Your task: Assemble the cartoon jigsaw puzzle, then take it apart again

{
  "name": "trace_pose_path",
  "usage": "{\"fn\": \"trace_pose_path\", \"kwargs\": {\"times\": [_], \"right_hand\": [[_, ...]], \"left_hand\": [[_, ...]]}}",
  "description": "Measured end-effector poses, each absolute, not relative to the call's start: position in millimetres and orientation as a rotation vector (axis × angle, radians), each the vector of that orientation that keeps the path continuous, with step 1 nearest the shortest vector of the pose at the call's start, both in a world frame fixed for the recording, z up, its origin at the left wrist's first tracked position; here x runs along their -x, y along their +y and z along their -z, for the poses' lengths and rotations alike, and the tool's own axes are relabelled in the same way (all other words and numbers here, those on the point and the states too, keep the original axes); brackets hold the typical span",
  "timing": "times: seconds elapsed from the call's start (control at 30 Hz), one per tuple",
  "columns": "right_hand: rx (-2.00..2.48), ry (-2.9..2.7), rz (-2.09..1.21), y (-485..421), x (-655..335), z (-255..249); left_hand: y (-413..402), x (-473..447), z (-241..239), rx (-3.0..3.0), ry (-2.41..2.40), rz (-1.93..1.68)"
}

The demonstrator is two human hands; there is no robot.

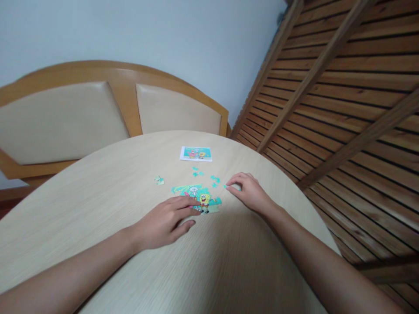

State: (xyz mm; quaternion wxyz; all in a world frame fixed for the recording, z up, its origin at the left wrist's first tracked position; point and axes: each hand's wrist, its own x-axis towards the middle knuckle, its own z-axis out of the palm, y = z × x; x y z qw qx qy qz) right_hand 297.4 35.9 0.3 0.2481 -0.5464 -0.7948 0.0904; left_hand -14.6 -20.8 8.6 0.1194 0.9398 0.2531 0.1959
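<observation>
While our left hand (pixel 165 221) is resting loosely spread over the partly joined puzzle (pixel 205 200), just below the frame's centre, our right hand (pixel 247 192), right of centre, is apparently pinching a green piece (pixel 225 186), too small here to be sure. We are, we judge, fitting pieces; the next move is seemingly calling for matching its edge to a gap. Loose pieces (pixel 215 179) are lying just above the puzzle.
</observation>
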Motion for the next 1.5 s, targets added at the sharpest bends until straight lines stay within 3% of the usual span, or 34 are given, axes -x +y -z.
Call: {"fn": "trace_pose_path", "kwargs": {"times": [1.5], "right_hand": [[1.393,-2.228,-0.327,28.4,-293.5,-4.1]], "left_hand": [[-23.8,13.0,-16.7,-2.727,0.387,-0.532]]}}
